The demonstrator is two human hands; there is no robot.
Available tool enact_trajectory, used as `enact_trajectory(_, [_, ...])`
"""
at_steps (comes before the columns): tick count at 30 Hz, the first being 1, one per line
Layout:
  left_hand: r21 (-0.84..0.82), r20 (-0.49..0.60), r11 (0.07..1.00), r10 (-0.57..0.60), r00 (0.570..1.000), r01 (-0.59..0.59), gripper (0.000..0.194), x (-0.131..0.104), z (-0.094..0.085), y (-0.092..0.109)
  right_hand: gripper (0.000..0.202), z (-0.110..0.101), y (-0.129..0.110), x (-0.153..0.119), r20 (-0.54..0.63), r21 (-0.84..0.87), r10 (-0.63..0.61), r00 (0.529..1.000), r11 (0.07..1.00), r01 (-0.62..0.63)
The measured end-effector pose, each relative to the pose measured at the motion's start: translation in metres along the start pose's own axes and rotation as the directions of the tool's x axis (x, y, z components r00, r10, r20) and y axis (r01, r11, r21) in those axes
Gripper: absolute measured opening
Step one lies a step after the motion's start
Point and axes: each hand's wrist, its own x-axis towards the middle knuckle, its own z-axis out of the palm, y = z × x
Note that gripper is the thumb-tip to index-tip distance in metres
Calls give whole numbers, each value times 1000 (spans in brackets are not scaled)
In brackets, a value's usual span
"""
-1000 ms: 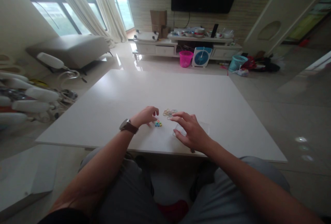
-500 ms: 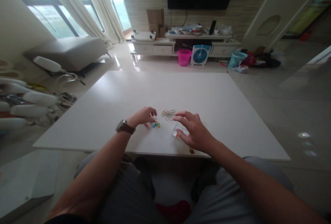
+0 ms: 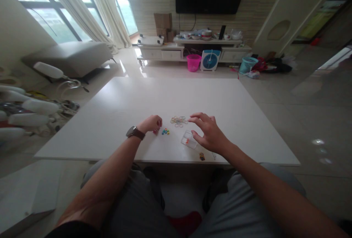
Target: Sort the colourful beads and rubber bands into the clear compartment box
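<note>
My left hand, with a brown-strapped watch at the wrist, has its fingers curled together just above some small red pieces. What the fingertips hold, if anything, is too small to make out. Right of it lies a little cluster of blue, green and yellow pieces. My right hand hovers with fingers apart and nothing in them, beside a clear compartment box. Small orange pieces sit in the box. Beyond, between the hands, is a loose pile of rubber bands.
A small yellow and dark figure lies near the front edge of the white table. A clear piece is partly under my right forearm. Past the table stand a pink basket and a blue fan.
My left hand has moved slightly left, from beside the coloured cluster to the red pieces, and its fingers have closed. My right hand has drawn back right, uncovering more of the box.
</note>
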Motion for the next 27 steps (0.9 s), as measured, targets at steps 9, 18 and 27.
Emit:
enact_trajectory(9, [-93, -161, 947, 289, 944, -306, 14, -26, -4, 55, 34, -1, 6, 1, 58, -26, 46, 997, 999, -44])
enact_trajectory(18, [-110, -125, 819, 551, 825, -564, 13, -37, 35, 108, 33, -1, 0, 4, 99, -40, 16, 995, 999, -12])
enact_trajectory(27, [-133, -180, 835, 510, 841, -535, 21, -38, 32, 102, 32, 4, 3, 0, 112, -56, 31, 993, 998, -25])
